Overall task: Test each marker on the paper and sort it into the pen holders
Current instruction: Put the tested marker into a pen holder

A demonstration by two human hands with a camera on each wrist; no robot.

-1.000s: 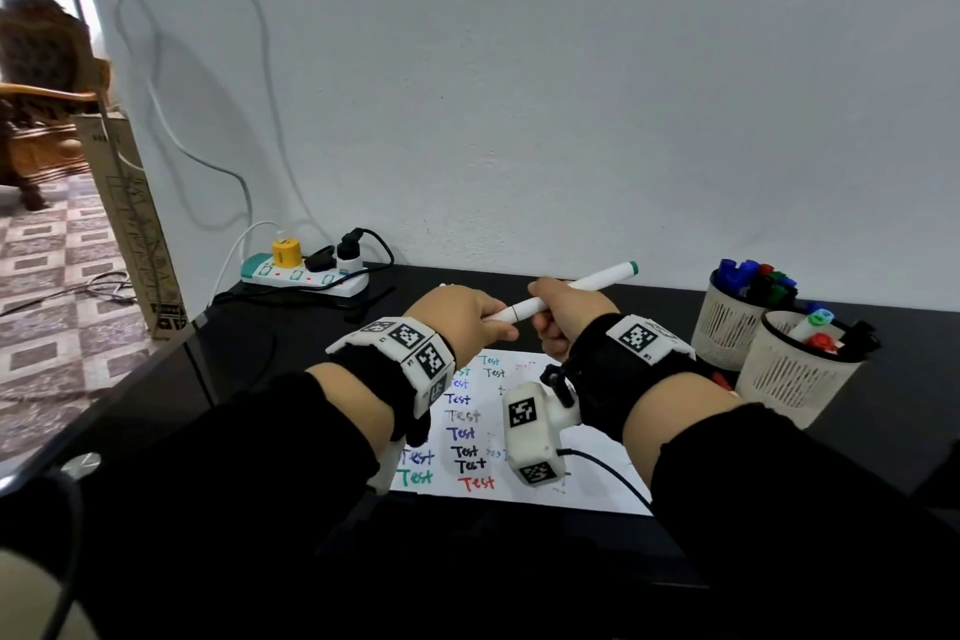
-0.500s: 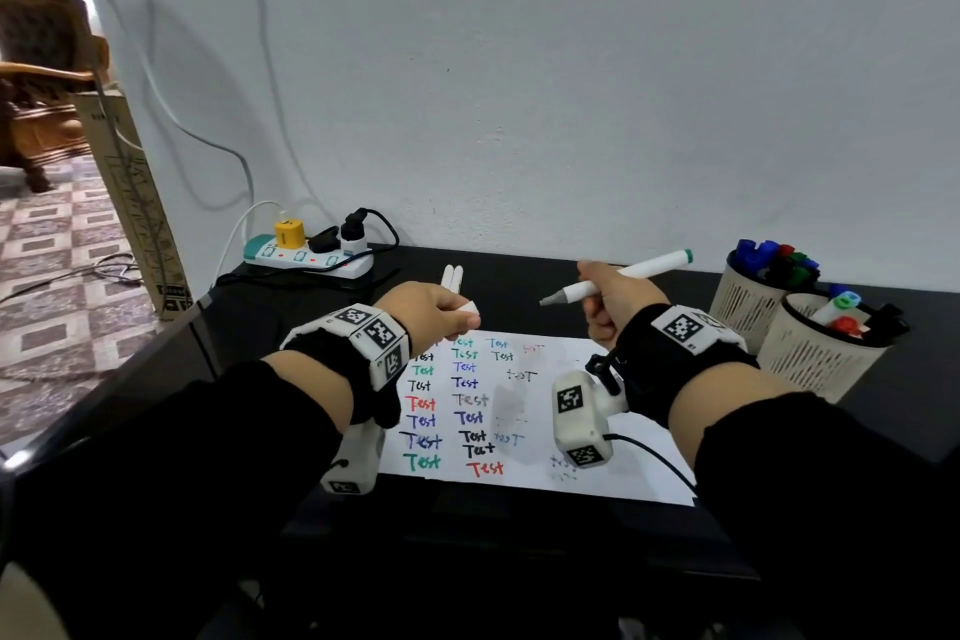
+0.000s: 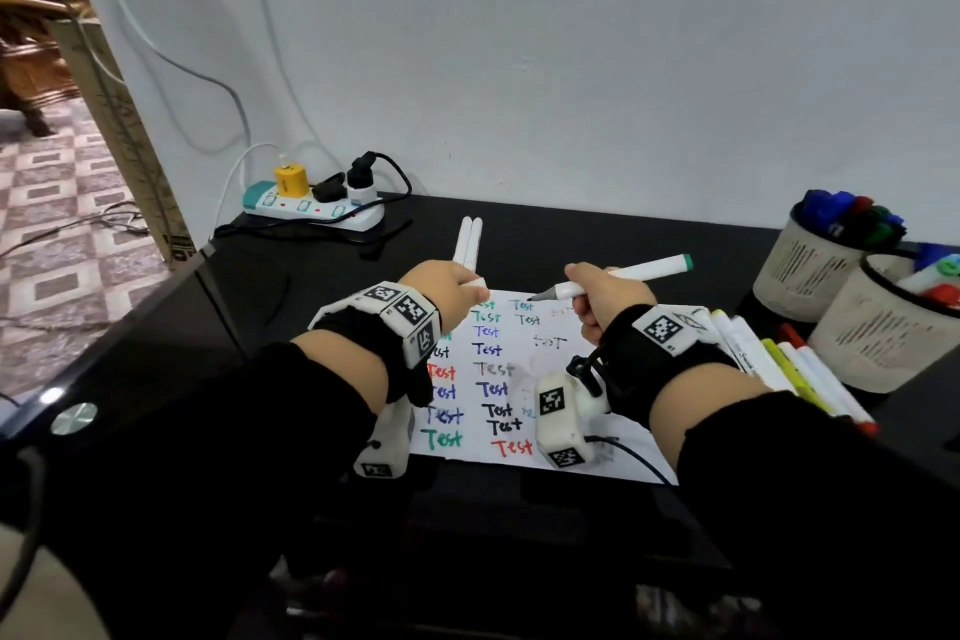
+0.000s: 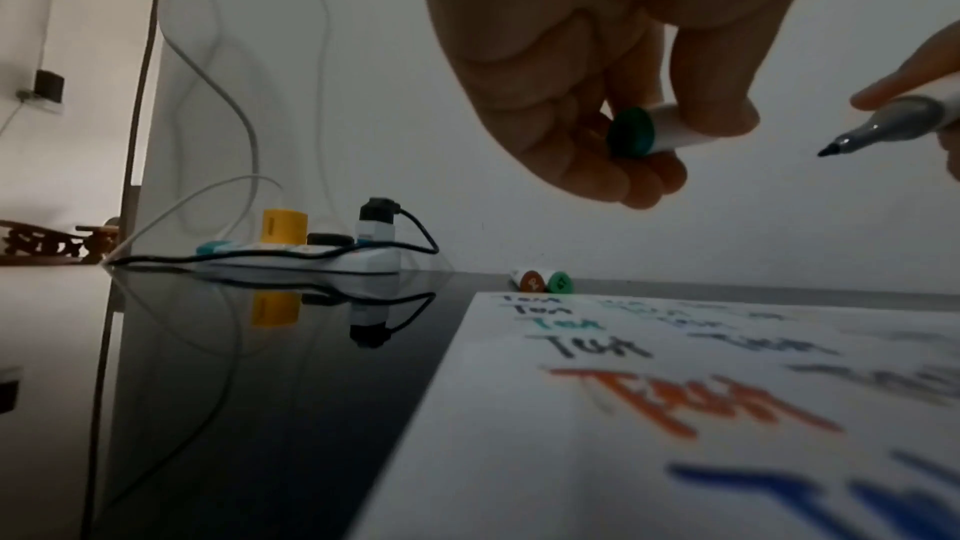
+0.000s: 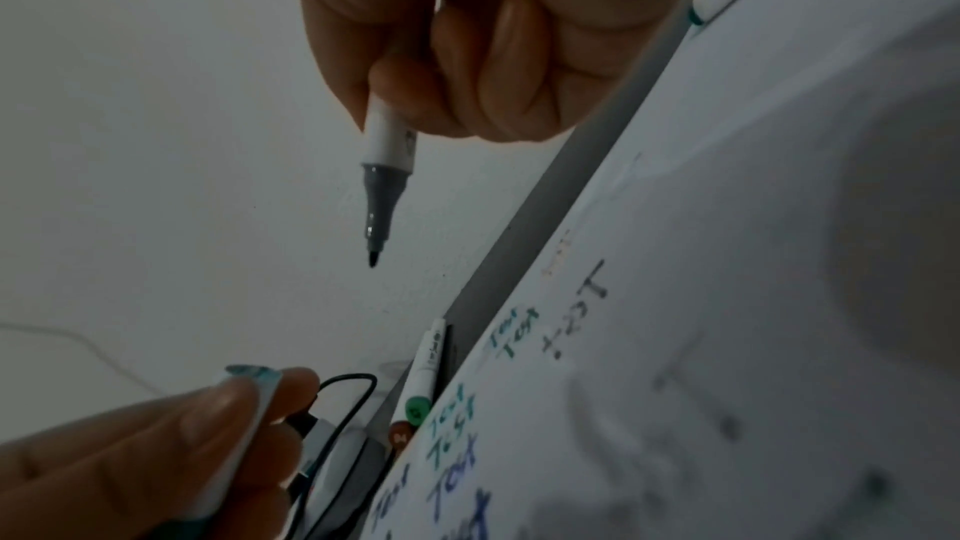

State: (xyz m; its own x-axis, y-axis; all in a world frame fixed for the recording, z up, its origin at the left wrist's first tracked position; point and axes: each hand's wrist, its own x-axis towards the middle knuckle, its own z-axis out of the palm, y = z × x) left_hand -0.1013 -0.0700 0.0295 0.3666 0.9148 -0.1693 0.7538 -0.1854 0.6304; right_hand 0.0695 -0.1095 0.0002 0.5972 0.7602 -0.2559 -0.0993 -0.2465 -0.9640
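The right hand (image 3: 602, 299) grips an uncapped white marker (image 3: 631, 276) with curled fingers, the barrel lying nearly level with its green end pointing right and its dark tip (image 3: 532, 298) pointing left, held just above the far edge of the paper (image 3: 566, 379); the right wrist view shows the tip (image 5: 373, 259) clear of the sheet. The left hand (image 3: 447, 283) pinches the marker's cap (image 4: 652, 132) between thumb and fingers, the cap's green end facing the left wrist camera; it sits near the paper's far left corner, apart from the marker tip. The paper lies flat on the black desk (image 3: 234, 307) between the two forearms and carries rows of the word "Test" in green, blue, black, red and grey. Two white markers (image 3: 467, 239) lie side by side on the desk just beyond the paper's far edge, their near ends showing a brown and a green end cap in the left wrist view. A row of further markers (image 3: 779, 369) lies on the desk just right of the paper. At the right edge stand two white slotted pen holders: the far holder (image 3: 802, 270) contains blue, red and green markers, the near holder (image 3: 872, 327) a few markers with green, red and blue ends. A power strip (image 3: 311, 208) with plugs fitted rests at the desk's far left, against the wall.
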